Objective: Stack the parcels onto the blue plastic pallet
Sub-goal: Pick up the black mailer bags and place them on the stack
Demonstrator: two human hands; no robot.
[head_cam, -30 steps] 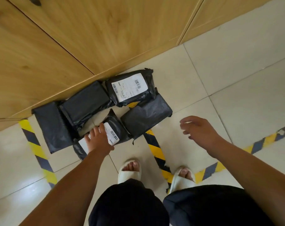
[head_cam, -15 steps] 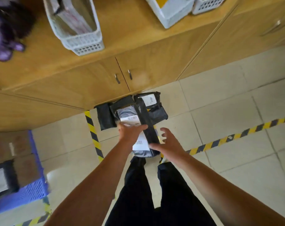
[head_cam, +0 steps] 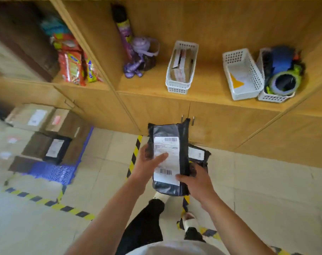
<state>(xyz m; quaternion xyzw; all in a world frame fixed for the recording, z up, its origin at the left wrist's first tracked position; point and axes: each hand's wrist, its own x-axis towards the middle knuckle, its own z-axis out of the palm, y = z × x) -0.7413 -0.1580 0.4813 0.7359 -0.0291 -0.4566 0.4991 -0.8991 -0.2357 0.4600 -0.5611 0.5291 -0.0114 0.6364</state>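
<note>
I hold a black plastic parcel [head_cam: 166, 131] with a white shipping label upright in front of me. My left hand [head_cam: 149, 163] grips its left edge, thumb lying across the label. My right hand [head_cam: 196, 179] grips its lower right corner. Another black parcel [head_cam: 199, 155] lies on the floor behind it, mostly hidden. The blue plastic pallet [head_cam: 53, 172] sits on the floor at the left. It carries several brown cardboard boxes [head_cam: 33, 117] and a black parcel with a white label [head_cam: 56, 149].
A wooden cabinet [head_cam: 221, 126] runs along the back, with white baskets [head_cam: 180, 70] and other items on its shelf. Yellow-black tape [head_cam: 134, 155] marks the tiled floor. My feet in white slippers [head_cam: 188, 220] stand below the parcel.
The parcel went from the floor pile up into both hands. My view rose from the floor to the cabinet shelf, and the pallet came more fully into sight at the left.
</note>
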